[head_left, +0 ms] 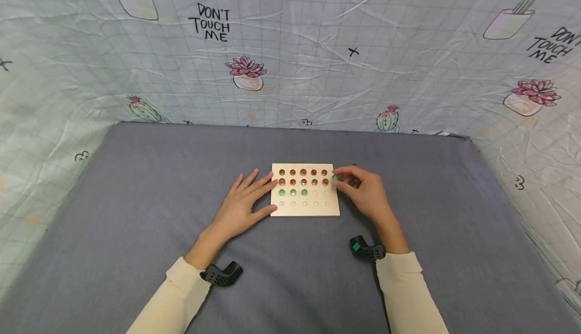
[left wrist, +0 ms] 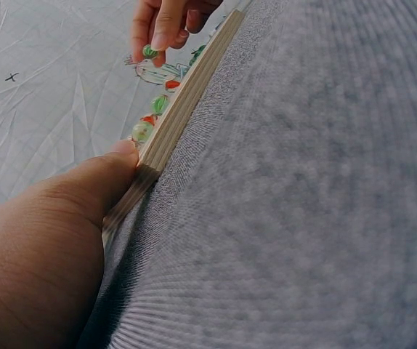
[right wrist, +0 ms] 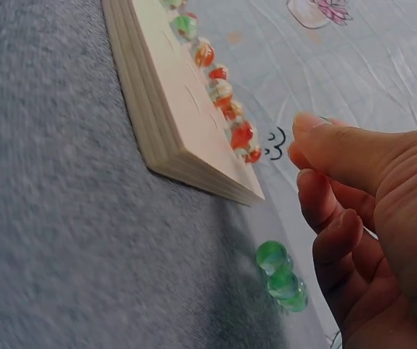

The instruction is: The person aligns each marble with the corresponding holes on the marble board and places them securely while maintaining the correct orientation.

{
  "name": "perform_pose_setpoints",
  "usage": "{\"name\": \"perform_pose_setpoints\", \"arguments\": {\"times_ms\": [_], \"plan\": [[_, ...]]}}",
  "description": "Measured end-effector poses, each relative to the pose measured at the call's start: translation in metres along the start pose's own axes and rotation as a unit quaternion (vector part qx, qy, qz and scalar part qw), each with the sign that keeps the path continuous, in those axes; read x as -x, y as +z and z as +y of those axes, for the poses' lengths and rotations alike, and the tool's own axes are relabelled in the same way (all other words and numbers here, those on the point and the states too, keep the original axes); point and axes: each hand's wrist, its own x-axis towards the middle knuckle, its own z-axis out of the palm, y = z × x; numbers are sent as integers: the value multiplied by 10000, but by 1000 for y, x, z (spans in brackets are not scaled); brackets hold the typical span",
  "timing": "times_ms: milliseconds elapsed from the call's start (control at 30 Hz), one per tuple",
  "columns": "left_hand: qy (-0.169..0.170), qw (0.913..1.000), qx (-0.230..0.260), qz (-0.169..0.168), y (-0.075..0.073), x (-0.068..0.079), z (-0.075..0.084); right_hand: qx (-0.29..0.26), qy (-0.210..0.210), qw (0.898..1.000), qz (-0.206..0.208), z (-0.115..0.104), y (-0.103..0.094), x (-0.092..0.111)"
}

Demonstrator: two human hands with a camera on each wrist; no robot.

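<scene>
Board (head_left: 305, 211), rm nearside; L fingers (head_left: 265, 189) spread @L edge; R fingers (right wrist: 346, 149) pinch grn marble (left wrist: 149, 51)

Marbles (head_left: 303, 172) are orange or green, the board (head_left: 315, 211) cream, the backdrop (head_left: 295, 46) cactus-printed.

Pale wooden board (head_left: 310, 212) lies flat below frame centre. Orange marbles (head_left: 303, 172) fill its upper two rows; three green marbles (head_left: 292, 192) occupy third-row left. One held green marble (head_left: 335, 177) is raised near the right edge. Loose green marbles (right wrist: 272, 257) cluster lower right, right wrist view.
</scene>
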Motion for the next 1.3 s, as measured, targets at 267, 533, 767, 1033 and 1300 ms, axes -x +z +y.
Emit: {"name": "perform_pose_setpoints", "arguments": {"times_ms": [267,533,767,1033,1300], "plan": [[-10,10000,-10,-21,-1,-1,0,-95,-53,9997,-235,-5,4,0],[-16,10000,12,-24,0,0,0,-99,-369,9985,-402,-7,9,1],[-45,10000,19,-54,2,1,1,-164,-439,9969,-634,-8,13,4],[-61,10000,-16,-48,3,2,-1,-381,-482,9948,-813,-9,20,2],[-58,10000,-10,-27,1,1,-1,-353,-435,9944,-891,-10,23,2]]}}
